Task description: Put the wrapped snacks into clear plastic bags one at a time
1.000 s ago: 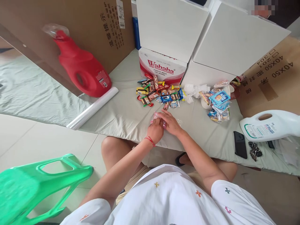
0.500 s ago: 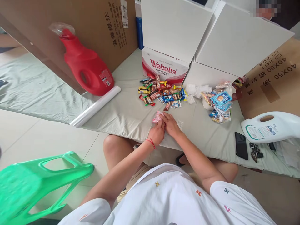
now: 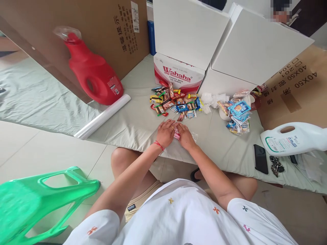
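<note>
1. Hands, two, bare, at the near edge of the mattress (image 3: 143, 126). The left hand (image 3: 165, 132) lies palm down with its fingers stretched out flat; a red cord bracelet (image 3: 158, 145) circles its wrist. The right hand (image 3: 185, 136) also lies flat and open, and its fingertips meet the left hand.
2. Sweet packet (image 3: 176, 134), small, pink-red, glossy wrapper. It is pressed to the mattress between the two hands and mostly covered by them, with neither hand closed around it.
3. Clear plastic bag (image 3: 195, 136), thin and crinkled, just beside the right hand.
4. Sweets pile (image 3: 176, 101), many small foil wrappers in mixed colours, farther in from the hands toward the far edge.
5. Wahaha carton (image 3: 178, 73), white card with red lettering, touching the pile's far side. Two plain white boxes (image 3: 190, 30) stand on and beside it.
6. Snack packets (image 3: 237, 115), a second heap, blue and white, toward the right edge.
7. White jug (image 3: 293, 137), plastic, lying on its side. A black phone (image 3: 260, 158) and keys (image 3: 276, 165) lie near it.
8. Film roll (image 3: 102, 116), a long clear cylinder at the left edge, touching a red plastic jug (image 3: 93, 76).
9. Mattress cover, grey-green cloth, lightly creased.
10. Green plastic stool (image 3: 38, 200), tipped over on the pale tiled floor, with brown cardboard panels (image 3: 89, 30) behind.
</note>
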`<state>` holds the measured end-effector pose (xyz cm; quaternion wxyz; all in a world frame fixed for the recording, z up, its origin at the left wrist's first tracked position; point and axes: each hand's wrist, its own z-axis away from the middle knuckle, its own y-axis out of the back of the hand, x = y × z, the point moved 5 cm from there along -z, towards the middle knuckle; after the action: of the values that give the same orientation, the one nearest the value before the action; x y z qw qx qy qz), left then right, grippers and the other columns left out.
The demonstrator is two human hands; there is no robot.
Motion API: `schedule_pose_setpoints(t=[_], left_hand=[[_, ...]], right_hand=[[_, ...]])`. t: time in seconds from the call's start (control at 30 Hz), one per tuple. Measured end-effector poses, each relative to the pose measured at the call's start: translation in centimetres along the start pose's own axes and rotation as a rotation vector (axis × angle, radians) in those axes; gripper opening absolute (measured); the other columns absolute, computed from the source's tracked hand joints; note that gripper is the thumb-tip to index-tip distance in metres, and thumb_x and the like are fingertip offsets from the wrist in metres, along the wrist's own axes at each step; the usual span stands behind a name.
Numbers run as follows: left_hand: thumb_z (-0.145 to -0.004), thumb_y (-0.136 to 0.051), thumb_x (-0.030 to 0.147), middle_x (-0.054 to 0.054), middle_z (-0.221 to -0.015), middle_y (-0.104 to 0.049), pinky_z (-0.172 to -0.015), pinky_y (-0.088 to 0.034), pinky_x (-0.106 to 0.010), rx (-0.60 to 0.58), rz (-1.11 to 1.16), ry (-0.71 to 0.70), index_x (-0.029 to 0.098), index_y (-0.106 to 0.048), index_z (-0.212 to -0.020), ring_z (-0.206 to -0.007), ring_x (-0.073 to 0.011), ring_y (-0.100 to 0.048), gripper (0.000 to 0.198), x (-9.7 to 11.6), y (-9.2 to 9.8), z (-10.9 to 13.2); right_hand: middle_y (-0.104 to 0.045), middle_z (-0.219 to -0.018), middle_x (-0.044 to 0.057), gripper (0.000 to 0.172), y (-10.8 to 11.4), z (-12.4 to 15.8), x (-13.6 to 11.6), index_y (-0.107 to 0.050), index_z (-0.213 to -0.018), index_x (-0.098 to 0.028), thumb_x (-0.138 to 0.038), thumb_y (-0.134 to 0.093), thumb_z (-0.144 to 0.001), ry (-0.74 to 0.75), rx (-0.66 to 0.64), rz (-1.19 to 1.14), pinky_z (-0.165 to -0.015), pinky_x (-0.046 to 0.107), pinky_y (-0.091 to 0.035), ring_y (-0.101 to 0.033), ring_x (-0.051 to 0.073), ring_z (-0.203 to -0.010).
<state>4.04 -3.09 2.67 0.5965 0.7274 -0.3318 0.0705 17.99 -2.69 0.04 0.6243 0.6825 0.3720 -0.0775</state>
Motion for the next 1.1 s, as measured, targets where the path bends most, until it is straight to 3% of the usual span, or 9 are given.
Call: schedule_pose_setpoints(t=[0.1, 0.23, 0.33, 0.4, 0.5, 0.63, 0.73, 0.87, 1.1], left_hand=[[-0.106, -0.034, 0.032, -0.005, -0.160, -0.049, -0.124, -0.029, -0.050, -0.114, -0.014, 0.000, 0.025, -0.053, -0.151, -0.153, -0.0256, -0.036, 0.049, -0.4, -1.9, 0.0], [-0.107, -0.030, 0.041, -0.004, -0.165, -0.042, -0.126, -0.026, -0.051, -0.135, -0.048, -0.006, 0.026, -0.050, -0.154, -0.157, -0.0257, -0.029, 0.052, -0.4, -2.7, 0.8], [-0.107, -0.028, 0.043, -0.004, -0.166, -0.040, -0.126, -0.026, -0.052, -0.147, -0.057, -0.004, 0.027, -0.048, -0.155, -0.158, -0.0259, -0.028, 0.054, -0.3, -2.6, 0.9], [-0.107, -0.029, 0.043, -0.004, -0.166, -0.040, -0.126, -0.026, -0.052, -0.147, -0.062, 0.000, 0.027, -0.048, -0.155, -0.158, -0.0259, -0.028, 0.054, -0.2, -2.5, 0.9], [-0.107, -0.031, 0.044, -0.004, -0.166, -0.041, -0.126, -0.027, -0.052, -0.137, -0.064, -0.001, 0.027, -0.048, -0.155, -0.157, -0.0260, -0.028, 0.053, -0.2, -2.6, 0.8], [-0.107, -0.031, 0.044, -0.006, -0.165, -0.041, -0.126, -0.027, -0.053, -0.120, -0.049, -0.004, 0.026, -0.049, -0.154, -0.157, -0.0268, -0.029, 0.053, -0.3, -2.6, 0.9], [-0.107, -0.032, 0.043, -0.006, -0.165, -0.042, -0.126, -0.027, -0.053, -0.112, -0.033, -0.005, 0.026, -0.050, -0.154, -0.156, -0.0270, -0.030, 0.052, -0.2, -2.6, 1.0], [-0.107, -0.033, 0.043, -0.005, -0.165, -0.043, -0.126, -0.026, -0.053, -0.108, -0.029, 0.002, 0.027, -0.051, -0.153, -0.156, -0.0274, -0.030, 0.051, -0.2, -2.5, 0.9], [-0.107, -0.035, 0.042, -0.005, -0.165, -0.042, -0.126, -0.027, -0.052, -0.117, -0.024, 0.007, 0.027, -0.051, -0.153, -0.157, -0.0270, -0.030, 0.051, -0.2, -2.5, 0.9]], right_hand=[[-0.059, -0.147, 0.013, 0.053, 2.3, 0.6, 1.0, -0.063, -0.137, -0.018, -0.008, -0.049, -0.086, -0.023, 0.073, -0.042, -0.121, 0.047, -0.038, -0.051, 0.027, -0.137], [-0.066, -0.135, 0.014, 0.046, 6.6, 1.9, 5.4, -0.061, -0.139, -0.018, -0.027, -0.047, -0.095, -0.345, 0.255, -0.064, -0.118, 0.052, -0.037, -0.054, 0.029, -0.132], [-0.075, -0.112, 0.014, 0.057, 8.0, 2.5, 7.5, -0.057, -0.143, -0.015, -0.048, -0.049, -0.097, -0.486, 0.174, -0.145, -0.108, 0.051, -0.046, -0.063, 0.031, -0.118], [-0.076, -0.101, 0.011, 0.061, 7.8, 2.7, 7.7, -0.065, -0.134, -0.017, -0.058, -0.062, -0.088, -0.529, 0.017, -0.267, -0.099, 0.043, -0.051, -0.068, 0.028, -0.107], [-0.074, -0.089, 0.006, 0.054, 7.3, 3.5, 6.9, -0.075, -0.101, -0.018, -0.062, -0.080, -0.069, -0.559, -0.168, -0.486, -0.083, 0.035, -0.053, -0.068, 0.023, -0.087], [-0.067, -0.073, 0.000, 0.050, 7.9, 5.2, 6.4, -0.067, -0.073, -0.018, -0.061, -0.088, -0.057, -0.662, -0.032, -0.774, -0.069, 0.030, -0.052, -0.061, 0.016, -0.069], [-0.069, -0.081, 0.003, 0.050, 8.0, 6.5, 6.5, -0.065, -0.079, -0.021, -0.059, -0.089, -0.058, -0.783, 0.069, -0.914, -0.068, 0.032, -0.057, -0.065, 0.017, -0.073], [-0.073, -0.091, 0.008, 0.046, 7.4, 6.9, 6.2, -0.067, -0.093, -0.023, -0.062, -0.080, -0.073, -0.868, 0.144, -0.858, -0.060, 0.031, -0.058, -0.069, 0.019, -0.074], [-0.057, -0.056, -0.004, 0.044, 6.2, 5.9, 5.2, -0.065, -0.072, -0.019, -0.054, -0.090, -0.059, -0.794, 0.089, -0.856, -0.045, 0.022, -0.036, -0.046, 0.010, -0.049]])
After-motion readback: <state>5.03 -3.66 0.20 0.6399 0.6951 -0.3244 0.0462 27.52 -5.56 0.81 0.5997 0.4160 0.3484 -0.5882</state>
